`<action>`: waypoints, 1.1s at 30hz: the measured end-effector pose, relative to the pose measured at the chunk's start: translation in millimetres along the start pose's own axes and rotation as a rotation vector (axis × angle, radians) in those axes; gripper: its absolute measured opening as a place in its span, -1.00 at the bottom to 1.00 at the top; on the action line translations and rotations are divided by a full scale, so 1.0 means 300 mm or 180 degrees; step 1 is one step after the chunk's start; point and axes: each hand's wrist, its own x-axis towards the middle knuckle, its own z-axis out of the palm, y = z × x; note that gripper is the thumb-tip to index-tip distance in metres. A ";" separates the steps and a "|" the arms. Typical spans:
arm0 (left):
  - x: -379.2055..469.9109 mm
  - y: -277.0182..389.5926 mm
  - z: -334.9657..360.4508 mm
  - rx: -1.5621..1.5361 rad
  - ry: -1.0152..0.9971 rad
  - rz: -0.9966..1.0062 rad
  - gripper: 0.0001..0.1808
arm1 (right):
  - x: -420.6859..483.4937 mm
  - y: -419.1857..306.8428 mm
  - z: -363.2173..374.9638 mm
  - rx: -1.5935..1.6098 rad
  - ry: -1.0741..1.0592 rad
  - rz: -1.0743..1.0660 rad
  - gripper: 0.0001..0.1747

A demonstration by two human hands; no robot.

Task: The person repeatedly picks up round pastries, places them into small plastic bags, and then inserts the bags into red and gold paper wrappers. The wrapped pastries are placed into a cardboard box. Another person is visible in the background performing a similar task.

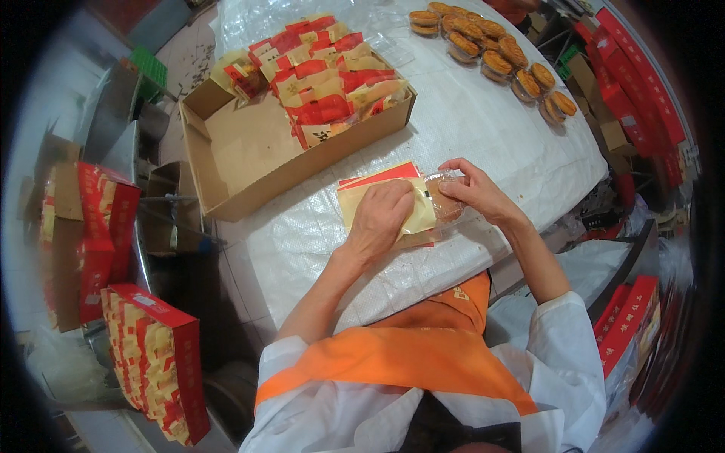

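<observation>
My left hand (380,212) lies with curled fingers over a cream packaging pouch (357,201), holding it on the table. More pouches with red panels (405,170) lie flat beneath it. At the pouch's right end is a round brown pastry in a clear plastic tray (446,198); whether its left edge is inside the pouch, I cannot tell. My right hand (476,189) grips this tray from the right, thumb on top and fingers along the far edge. Left of my hands stands an open cardboard box (317,164), its right side filled with rows of red and cream packets (323,79).
Several golden pastries in clear trays (498,59) sit at the table's far right on white woven sheeting (476,124). Red cartons of packets (153,351) stand at the lower left. Red boxes (634,85) line the right side. Part of another person (510,8) shows at the top.
</observation>
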 end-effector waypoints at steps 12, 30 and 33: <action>-0.110 -0.012 0.098 0.0084 -0.0250 -0.0287 -0.81 | -0.013 0.049 0.011 0.0168 0.0455 -0.0182 -0.49; -0.165 -0.060 0.162 -0.0369 0.0174 -0.0686 -0.79 | 0.063 0.103 0.045 -0.0473 0.0408 -0.0080 -0.46; -0.154 -0.051 0.148 -0.0336 0.0225 -0.0670 -0.79 | 0.060 0.086 0.047 -0.0752 0.0243 -0.0061 -0.47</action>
